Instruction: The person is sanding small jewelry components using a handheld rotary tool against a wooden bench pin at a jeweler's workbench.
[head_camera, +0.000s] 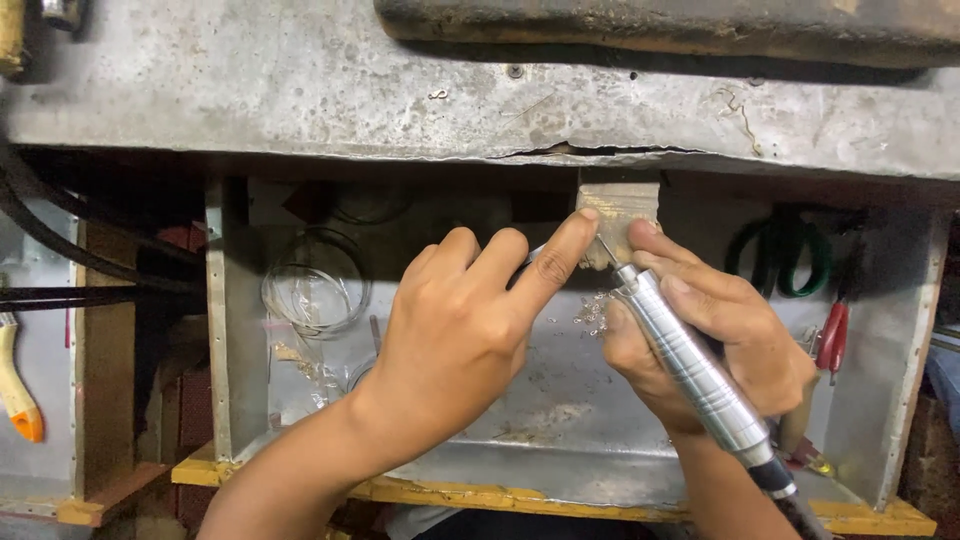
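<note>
Orange tips the handle of a tool (20, 395) hanging at the far left, beside black belts or hoses (60, 250) that run across the dark gap under the grey metal tabletop (300, 90). Further in, clear plastic bags and a glass-like round rim (315, 285) lie in the metal catch tray (560, 420) below the bench edge.

Over that tray the left hand (450, 330) reaches in from below, its fingers (555, 255) stretched forward and close together, the index tip pressed against a small workpiece that rests on the wooden bench peg (618, 215). The piece itself is almost wholly hidden between fingertip and peg; only a thin metallic glint shows there, so its shape cannot be told.

The right hand (720, 340) wraps a ribbed silver rotary handpiece (690, 365) in a pen-like grip, thumb and forefinger pinched near the nose, the fine bit (606, 250) meeting the piece at the peg. Pale filings (592, 312) cling just below.

This looks like the grinding or trimming step, mid-pass. Judging by the pose, the next stroke calls for a steady brace from the left fingertip and light, controlled pressure from the bit so it does not skid toward the finger.

Right of the hands, green rings (780, 255) and red-handled pliers (832, 340) hang against the tray's wall.
</note>
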